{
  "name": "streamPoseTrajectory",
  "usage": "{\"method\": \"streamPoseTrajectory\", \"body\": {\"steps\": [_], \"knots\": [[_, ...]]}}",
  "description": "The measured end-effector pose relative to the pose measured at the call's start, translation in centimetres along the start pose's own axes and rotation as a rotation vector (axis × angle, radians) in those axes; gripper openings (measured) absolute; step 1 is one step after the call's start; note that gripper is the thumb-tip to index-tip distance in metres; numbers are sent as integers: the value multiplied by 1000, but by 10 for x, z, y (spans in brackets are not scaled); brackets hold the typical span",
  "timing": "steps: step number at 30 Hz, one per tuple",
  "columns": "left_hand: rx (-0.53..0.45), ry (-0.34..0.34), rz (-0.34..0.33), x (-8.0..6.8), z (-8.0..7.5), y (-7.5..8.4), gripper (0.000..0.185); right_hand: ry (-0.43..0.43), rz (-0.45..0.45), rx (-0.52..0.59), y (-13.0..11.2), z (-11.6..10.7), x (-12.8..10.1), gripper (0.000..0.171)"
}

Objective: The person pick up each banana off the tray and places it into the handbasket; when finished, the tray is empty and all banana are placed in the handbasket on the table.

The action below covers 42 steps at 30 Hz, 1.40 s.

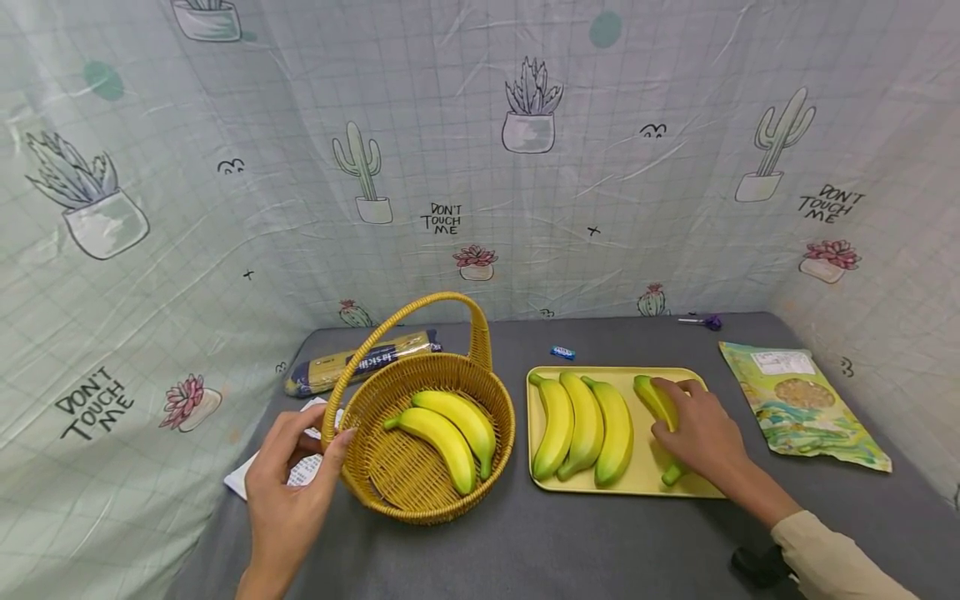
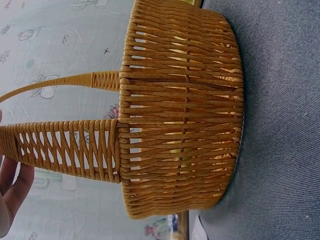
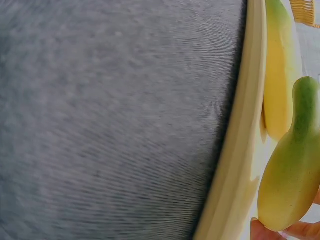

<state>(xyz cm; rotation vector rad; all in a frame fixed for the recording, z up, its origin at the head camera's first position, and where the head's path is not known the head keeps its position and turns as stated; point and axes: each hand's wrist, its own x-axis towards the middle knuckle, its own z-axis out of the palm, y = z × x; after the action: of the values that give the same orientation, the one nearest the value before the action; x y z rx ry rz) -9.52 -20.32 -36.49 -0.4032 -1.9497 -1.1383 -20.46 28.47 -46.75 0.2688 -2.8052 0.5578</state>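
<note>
My left hand pinches the side of the tall handle of a woven wicker basket. The left wrist view shows the basket's slatted side standing on the cloth, with fingertips at the handle. Two bananas lie inside it. To its right is a pale yellow tray, where three bananas lie side by side. Over the tray's right part my right hand grips another banana, its fingers covering the middle; the right wrist view shows its green-tipped end raised above the tray.
Behind the basket lies a pasta packet; white printed paper is partly under the left hand. A small blue packet and purple-handled scissors lie at the back. A green bag lies right, a black object near the right sleeve.
</note>
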Motion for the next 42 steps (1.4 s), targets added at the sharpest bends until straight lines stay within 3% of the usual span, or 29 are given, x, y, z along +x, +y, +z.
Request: {"method": "streamPoseTrajectory", "body": {"steps": [11, 21, 42], "knots": [[-3, -5, 9, -1, -1, 2, 48, 35, -79, 3, -25, -15, 15, 61], [26, -23, -37, 0, -1, 3, 46, 53, -156, 1, -60, -30, 24, 61], [-16, -14, 11, 1, -1, 3, 44, 41, -293, 34, -116, -39, 36, 62]]}}
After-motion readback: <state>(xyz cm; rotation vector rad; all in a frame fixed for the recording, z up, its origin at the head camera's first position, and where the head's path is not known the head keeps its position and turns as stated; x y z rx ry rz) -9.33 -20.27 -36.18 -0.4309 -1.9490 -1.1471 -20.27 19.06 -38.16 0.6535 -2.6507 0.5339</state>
